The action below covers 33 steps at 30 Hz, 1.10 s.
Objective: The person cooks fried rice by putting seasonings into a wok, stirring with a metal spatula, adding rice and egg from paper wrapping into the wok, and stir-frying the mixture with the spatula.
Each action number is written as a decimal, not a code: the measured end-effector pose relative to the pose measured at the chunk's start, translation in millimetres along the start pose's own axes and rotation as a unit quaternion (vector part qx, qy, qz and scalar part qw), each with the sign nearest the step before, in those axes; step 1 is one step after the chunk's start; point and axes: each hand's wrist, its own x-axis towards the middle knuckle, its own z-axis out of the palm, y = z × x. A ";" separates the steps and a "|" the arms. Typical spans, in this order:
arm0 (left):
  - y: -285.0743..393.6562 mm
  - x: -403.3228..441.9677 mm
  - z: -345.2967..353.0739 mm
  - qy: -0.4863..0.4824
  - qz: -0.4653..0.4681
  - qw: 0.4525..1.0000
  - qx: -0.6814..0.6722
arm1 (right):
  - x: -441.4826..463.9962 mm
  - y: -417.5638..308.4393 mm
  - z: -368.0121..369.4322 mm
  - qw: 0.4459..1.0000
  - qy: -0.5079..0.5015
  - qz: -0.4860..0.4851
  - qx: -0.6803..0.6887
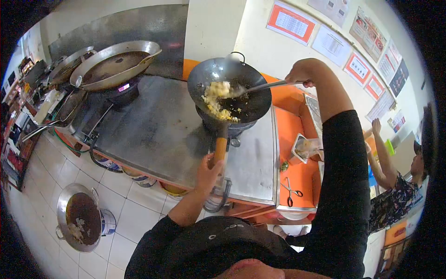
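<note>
A dark wok (253, 76) sits on a burner at the right part of the steel counter, tilted towards me. Inside it lie yellow and white food pieces (218, 100), perhaps egg and rice. My left hand (209, 172) is wrapped round the wok's wooden handle (220, 148). High on the right, my right hand (306, 72) grips the end of a long metal spatula (269, 85). The spatula's head is in the wok, touching the food and partly blurred.
Large pans of dark oil (123, 65) stand on burners at the left. Another wide pan (62, 209) rests over a bucket on the floor. Scissors (291, 191) and a metal food container (302, 149) lie on the orange shelf. At the right stands another person (395, 200), arms raised.
</note>
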 end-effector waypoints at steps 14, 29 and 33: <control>5.8 -3.9 4.5 0.024 -0.006 1.000 -0.012 | -27.1 0.1 29.3 0.993 -0.030 -0.056 -0.103; -8.0 1.4 1.0 0.038 0.017 0.998 0.043 | -29.1 -14.6 200.2 0.454 -0.394 0.011 0.799; 1.8 -5.6 0.0 0.077 0.040 0.987 0.136 | -41.7 -27.7 207.4 0.537 -0.256 -0.074 0.800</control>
